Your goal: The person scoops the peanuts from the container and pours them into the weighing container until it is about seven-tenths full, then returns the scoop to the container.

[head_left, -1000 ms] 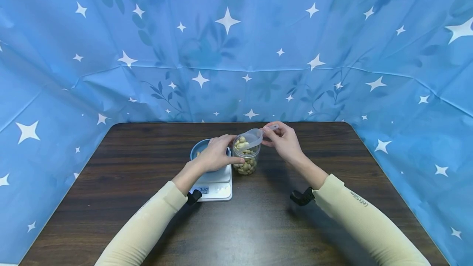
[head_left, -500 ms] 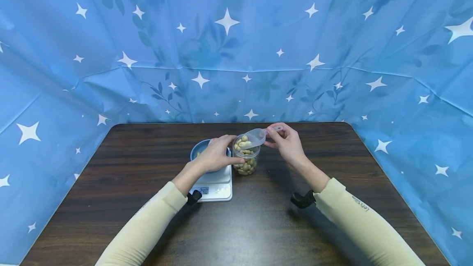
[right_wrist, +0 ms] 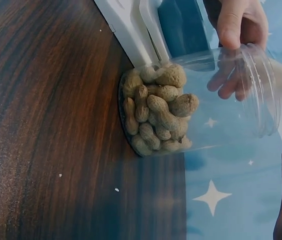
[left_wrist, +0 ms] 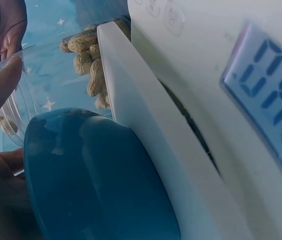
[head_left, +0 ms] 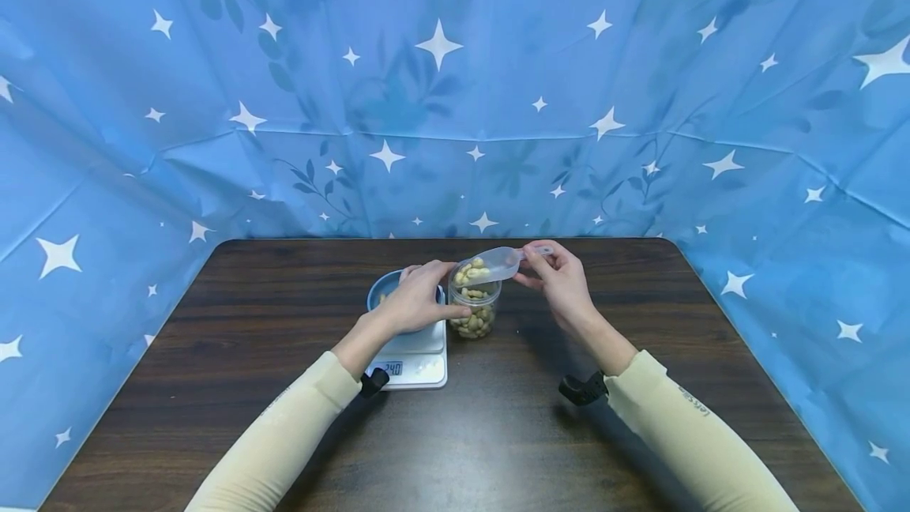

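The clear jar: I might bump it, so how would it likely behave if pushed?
The jar, smooth and clear, looks stiff, perhaps slippery. Peanuts low inside probably resist tipping; the left hand gripping it may limit sliding.

A creased blue backdrop (head_left: 490, 85) with white stars hangs beyond the far edge of the dark wood-grain counter (head_left: 227, 354); a pale glare (head_left: 462, 425) lies well short of its rounded far corners.

Room before jar (head_left: 475, 322), scale (head_left: 424, 370) to left
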A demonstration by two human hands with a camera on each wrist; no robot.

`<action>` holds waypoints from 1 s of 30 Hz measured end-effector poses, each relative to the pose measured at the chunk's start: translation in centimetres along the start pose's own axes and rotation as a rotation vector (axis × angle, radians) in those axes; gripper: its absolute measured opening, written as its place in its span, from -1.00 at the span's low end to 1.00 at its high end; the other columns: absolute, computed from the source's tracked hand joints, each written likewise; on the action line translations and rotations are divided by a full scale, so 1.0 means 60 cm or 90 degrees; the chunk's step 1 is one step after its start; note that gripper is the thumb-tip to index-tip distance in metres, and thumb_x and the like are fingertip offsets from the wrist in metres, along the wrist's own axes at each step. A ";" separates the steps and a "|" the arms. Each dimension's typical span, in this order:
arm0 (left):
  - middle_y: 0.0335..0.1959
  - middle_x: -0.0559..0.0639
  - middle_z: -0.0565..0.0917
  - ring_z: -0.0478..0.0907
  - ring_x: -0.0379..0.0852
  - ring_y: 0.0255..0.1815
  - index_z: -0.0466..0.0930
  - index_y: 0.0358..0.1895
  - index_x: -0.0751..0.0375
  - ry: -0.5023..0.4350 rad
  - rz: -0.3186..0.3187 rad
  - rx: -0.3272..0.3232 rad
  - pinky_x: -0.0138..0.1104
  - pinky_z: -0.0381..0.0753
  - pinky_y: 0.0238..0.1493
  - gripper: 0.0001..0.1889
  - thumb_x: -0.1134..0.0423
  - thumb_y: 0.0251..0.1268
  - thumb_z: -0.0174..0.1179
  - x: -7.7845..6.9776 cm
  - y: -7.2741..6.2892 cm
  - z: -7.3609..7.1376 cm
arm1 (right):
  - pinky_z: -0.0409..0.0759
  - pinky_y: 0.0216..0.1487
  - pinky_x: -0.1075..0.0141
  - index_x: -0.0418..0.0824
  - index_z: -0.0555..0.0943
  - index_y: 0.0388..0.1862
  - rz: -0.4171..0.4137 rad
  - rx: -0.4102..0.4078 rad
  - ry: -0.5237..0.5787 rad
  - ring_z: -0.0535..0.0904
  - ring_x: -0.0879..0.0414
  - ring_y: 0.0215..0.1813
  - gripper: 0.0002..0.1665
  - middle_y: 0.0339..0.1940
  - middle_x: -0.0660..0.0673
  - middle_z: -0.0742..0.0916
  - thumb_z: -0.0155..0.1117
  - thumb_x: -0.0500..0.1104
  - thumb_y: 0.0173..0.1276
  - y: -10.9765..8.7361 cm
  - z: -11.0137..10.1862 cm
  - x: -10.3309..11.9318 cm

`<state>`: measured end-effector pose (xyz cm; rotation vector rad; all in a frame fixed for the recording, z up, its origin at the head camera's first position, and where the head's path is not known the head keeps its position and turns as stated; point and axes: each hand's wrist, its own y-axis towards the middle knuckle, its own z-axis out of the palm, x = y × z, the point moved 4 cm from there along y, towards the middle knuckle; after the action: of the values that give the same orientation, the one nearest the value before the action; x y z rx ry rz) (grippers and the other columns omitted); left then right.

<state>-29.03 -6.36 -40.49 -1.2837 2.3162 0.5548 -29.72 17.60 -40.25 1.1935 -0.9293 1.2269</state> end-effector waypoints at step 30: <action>0.51 0.23 0.27 0.23 0.25 0.48 0.27 0.57 0.20 -0.050 -0.079 -0.048 0.28 -0.01 0.41 -0.01 -0.18 0.16 0.49 0.068 -0.090 -0.061 | 0.70 -0.01 0.15 -0.31 0.59 -0.01 -0.020 0.029 0.038 0.72 0.06 -0.02 -0.75 -0.07 -0.10 0.77 0.26 -0.12 0.56 0.012 0.054 0.016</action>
<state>-26.99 -13.78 -40.43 -1.4029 2.1532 0.6440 -29.99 14.53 -38.66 1.1970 -0.8390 1.2577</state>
